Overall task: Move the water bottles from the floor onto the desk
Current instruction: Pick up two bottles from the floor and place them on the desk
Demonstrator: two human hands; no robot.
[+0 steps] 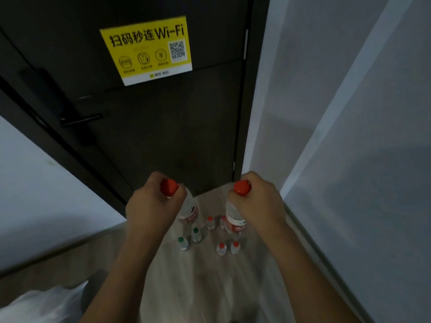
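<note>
We have a red-capped water bottle in each hand. Our left hand [151, 203] grips the neck of the left bottle [190, 209] just under its red cap [169, 187], fingers curled tight around it; our right hand [255, 201] holds the right bottle [235, 220] the same way, below its own cap [242, 187]. Both bottles hang from the grip with their long axes close to vertical, caps up and bases pointing down at the wooden floor [210, 287], and both appear lifted clear of it.

Beneath and between our hands, six smaller bottles stand upright on the floor: two green-capped bottles [189, 238] toward our left and four red-capped ones [227, 247] in two loose pairs toward our right. They are near the foot of a dark door [163, 136] that carries a yellow Wi-Fi sticker [147, 50], with a pale wall [349, 113] on the right.

The table is not in view, so we cannot tell which way it lies. We judge the coming move to be a turn away from the door with the two held bottles, keeping them upright. With both hands full, neither is free for the floor bottles; when we come back, the green-capped pair lies nearer our left hand and the red-capped ones nearer our right.
</note>
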